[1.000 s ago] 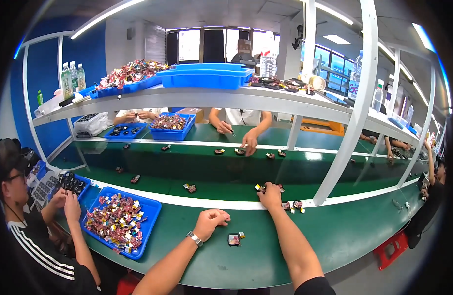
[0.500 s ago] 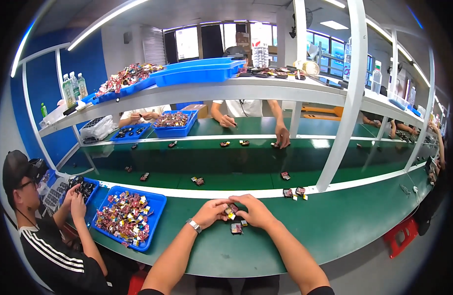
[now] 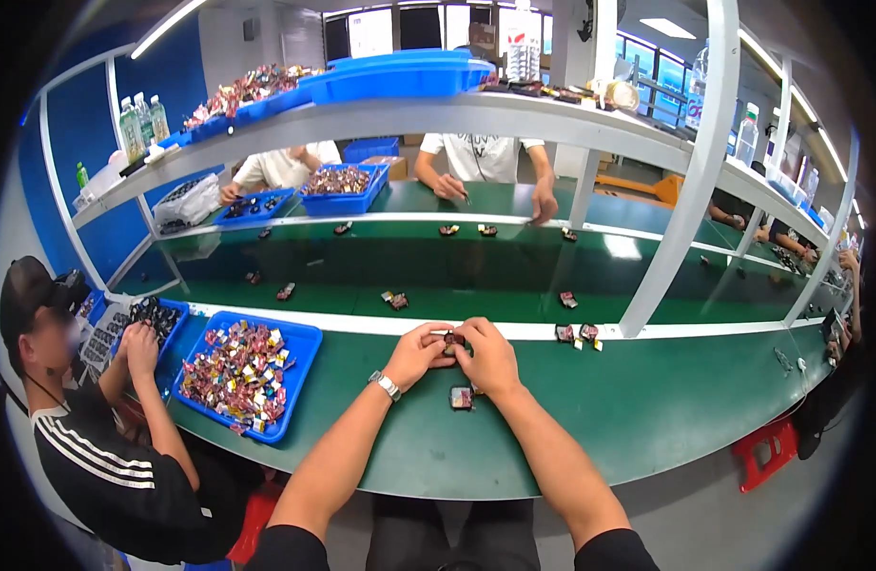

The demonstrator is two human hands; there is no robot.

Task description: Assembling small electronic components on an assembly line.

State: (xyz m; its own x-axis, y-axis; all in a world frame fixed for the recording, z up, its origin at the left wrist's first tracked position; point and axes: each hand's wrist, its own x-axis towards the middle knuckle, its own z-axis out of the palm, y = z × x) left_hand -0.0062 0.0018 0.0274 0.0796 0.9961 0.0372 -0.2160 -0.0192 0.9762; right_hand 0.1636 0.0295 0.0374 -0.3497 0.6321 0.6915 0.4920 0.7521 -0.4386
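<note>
My left hand [image 3: 417, 359] and my right hand [image 3: 489, 356] meet over the green bench, their fingertips closed on one small dark part [image 3: 450, 341] with reddish and pale bits. The fingers cover most of it, so its exact kind does not show. On the bench just below my hands lies a similar small square part [image 3: 462, 398], with a dark rim and a pale, pinkish face. Neither hand touches that one.
A blue tray [image 3: 310, 381] heaped with small red, white and yellow pieces stands to my left, beside a seated co-worker [image 3: 96, 447]. Several parts [image 3: 577, 334] lie by the white rail at right. A shelf post [image 3: 681, 181] rises beyond. Other people work across the belt.
The view has tilted downward. My fingers have closed in more tightly around the part, whose yellow and white label no longer shows. The parts on the belt have shifted slightly rightward.
</note>
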